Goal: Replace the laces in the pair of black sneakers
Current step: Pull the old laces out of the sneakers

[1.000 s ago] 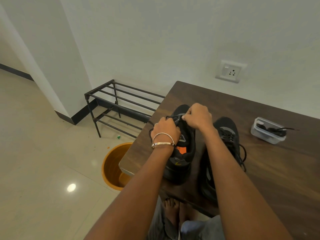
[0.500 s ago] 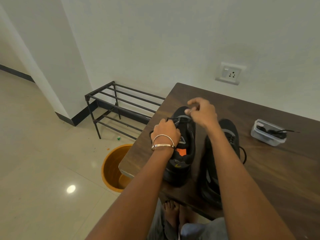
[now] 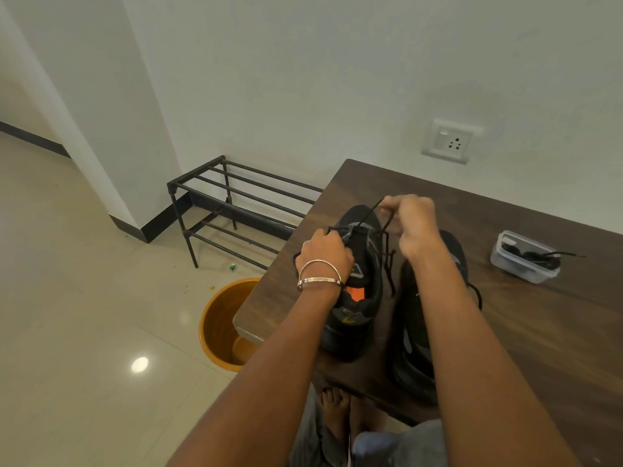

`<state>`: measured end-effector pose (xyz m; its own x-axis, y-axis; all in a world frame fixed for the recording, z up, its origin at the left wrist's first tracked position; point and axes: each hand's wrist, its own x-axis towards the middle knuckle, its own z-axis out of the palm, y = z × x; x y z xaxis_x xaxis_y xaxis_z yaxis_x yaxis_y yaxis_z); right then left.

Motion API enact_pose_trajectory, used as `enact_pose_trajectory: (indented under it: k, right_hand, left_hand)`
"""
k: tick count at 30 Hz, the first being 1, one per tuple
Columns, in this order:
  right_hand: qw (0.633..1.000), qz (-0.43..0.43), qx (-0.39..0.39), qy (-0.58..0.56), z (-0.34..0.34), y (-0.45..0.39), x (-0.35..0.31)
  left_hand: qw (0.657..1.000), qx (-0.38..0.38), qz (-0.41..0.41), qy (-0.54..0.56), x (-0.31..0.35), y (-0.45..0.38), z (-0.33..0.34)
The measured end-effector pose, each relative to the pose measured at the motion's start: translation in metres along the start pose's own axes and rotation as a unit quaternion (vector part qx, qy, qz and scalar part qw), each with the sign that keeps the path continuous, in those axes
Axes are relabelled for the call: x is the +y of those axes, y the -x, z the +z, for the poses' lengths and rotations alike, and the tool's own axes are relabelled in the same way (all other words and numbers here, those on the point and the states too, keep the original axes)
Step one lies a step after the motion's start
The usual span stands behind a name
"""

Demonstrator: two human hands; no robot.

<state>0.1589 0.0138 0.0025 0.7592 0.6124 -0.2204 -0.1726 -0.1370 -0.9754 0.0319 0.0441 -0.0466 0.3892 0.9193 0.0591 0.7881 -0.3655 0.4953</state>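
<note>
Where the lace runs: the black lace point(image 3: 367, 215) rises from the front eyelets of the left sneaker point(image 3: 355, 291) on the wooden table point(image 3: 539, 325).
Right hand point(image 3: 413, 224): fingers curled, pinching the lace taut above the toe.
Left hand point(image 3: 322, 256): curled, gripping the lace at the eyelets.
Right sneaker point(image 3: 418, 348): just beside, laced.
Plastic container point(image 3: 524, 257): well right, holding dark laces.

Right sneaker point(image 3: 455, 251) — mostly behind forearm; left hand point(image 3: 322, 252) fingers hidden.
</note>
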Motion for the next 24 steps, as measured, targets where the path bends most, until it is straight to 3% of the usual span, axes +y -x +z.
enact_pose_trajectory:
  k: [2, 3, 5, 7, 9, 10, 12, 14, 16, 18, 24]
  right_hand:
    - [0.976, 0.071, -0.012, -0.206, -0.007, 0.003, -0.007]
    - [0.962, 0.098, -0.021, -0.254, -0.009, 0.001, -0.008]
    - [0.965, 0.104, -0.028, -0.241, -0.009, 0.0, -0.006]
    - [0.991, 0.029, -0.014, -0.128, -0.006, -0.003, -0.002]
    - [0.989, -0.098, -0.029, 0.108, -0.001, -0.008, 0.005]
    - [0.958, -0.143, -0.045, 0.246, 0.002, -0.011, 0.01]
    - [0.86, -0.174, -0.078, 0.473, 0.01, -0.016, 0.022]
    - [0.79, -0.174, -0.092, 0.581, 0.018, -0.015, 0.031]
    - [0.769, -0.192, -0.065, 0.607, 0.023, -0.016, 0.035]
    - [0.778, -0.211, -0.034, 0.591, 0.025, -0.017, 0.038]
    - [0.88, -0.123, -0.051, 0.456, 0.016, -0.02, 0.031]
  left_hand:
    - [1.0, -0.001, 0.001, 0.0, 0.0, 0.0, 0.0]
    - [1.0, -0.002, 0.002, 0.0, 0.0, 0.0, 0.0]
    - [1.0, -0.004, 0.001, 0.003, -0.001, 0.0, 0.0]
    - [1.0, -0.003, 0.0, 0.006, 0.0, -0.001, 0.0]
    - [1.0, -0.005, 0.001, 0.006, 0.0, 0.0, 0.0]
    - [1.0, -0.006, 0.003, 0.005, 0.0, 0.0, 0.0]
    - [1.0, -0.003, 0.004, 0.004, 0.0, 0.0, 0.0]
    - [1.0, -0.002, 0.003, 0.003, 0.0, 0.0, 0.0]
    - [1.0, -0.001, 0.004, 0.003, 0.0, 0.001, 0.0]
    - [1.0, 0.002, 0.005, 0.005, 0.0, 0.001, -0.001]
    - [1.0, 0.001, 0.003, 0.008, 0.001, 0.001, -0.002]
